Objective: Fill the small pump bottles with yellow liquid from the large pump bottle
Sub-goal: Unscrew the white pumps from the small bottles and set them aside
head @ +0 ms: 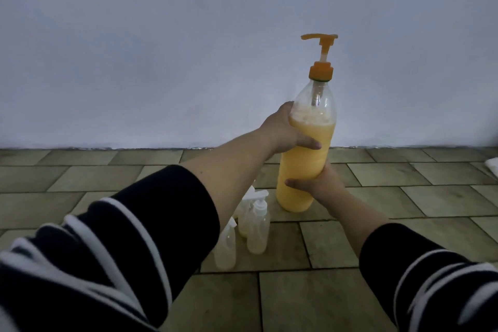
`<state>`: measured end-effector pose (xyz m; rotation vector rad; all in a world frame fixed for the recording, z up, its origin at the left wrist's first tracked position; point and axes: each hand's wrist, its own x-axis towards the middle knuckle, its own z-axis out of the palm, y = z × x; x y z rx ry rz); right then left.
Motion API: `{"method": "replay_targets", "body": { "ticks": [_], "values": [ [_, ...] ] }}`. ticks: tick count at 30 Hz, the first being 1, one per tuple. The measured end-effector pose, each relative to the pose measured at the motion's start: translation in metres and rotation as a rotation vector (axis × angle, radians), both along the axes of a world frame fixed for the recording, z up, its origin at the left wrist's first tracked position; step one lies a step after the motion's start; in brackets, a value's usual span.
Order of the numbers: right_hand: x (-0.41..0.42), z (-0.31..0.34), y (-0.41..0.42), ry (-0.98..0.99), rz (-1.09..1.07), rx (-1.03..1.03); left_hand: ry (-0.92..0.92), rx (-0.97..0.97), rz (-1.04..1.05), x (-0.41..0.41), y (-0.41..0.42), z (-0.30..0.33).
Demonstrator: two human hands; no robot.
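A: Big bottle [304, 159] — where?
B: Upright by the wall, base at or just off the tiled floor [377, 291]; cannot tell which. Yellow liquid up to the shoulder, orange pump [320, 59] on top.
A: Grips?
B: Left hand [285, 132] wrapped round the upper body. Right hand [315, 180] curled round the lower part.
A: Small bottles [256, 226]?
B: Clustered on the floor, just left of the big one, partly behind the left arm.

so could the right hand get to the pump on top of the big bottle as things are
Probably not yet: the right hand grips the big bottle low down. The pump itself stands clear above, so the hand would have to let go first.
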<state>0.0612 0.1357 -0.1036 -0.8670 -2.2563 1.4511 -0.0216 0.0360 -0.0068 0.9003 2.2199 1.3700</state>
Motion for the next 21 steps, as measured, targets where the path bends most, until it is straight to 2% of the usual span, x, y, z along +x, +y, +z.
{"method": "replay_targets", "body": {
  "ticks": [9, 21],
  "values": [
    [0.018, 0.002, 0.008, -0.012, 0.139, -0.012, -0.028, -0.059, -0.017, 0.013, -0.009, 0.006],
    [0.062, 0.003, -0.005, -0.036, 0.213, -0.041, -0.009, -0.132, -0.053, 0.061, -0.027, 0.013]
  ]
}}
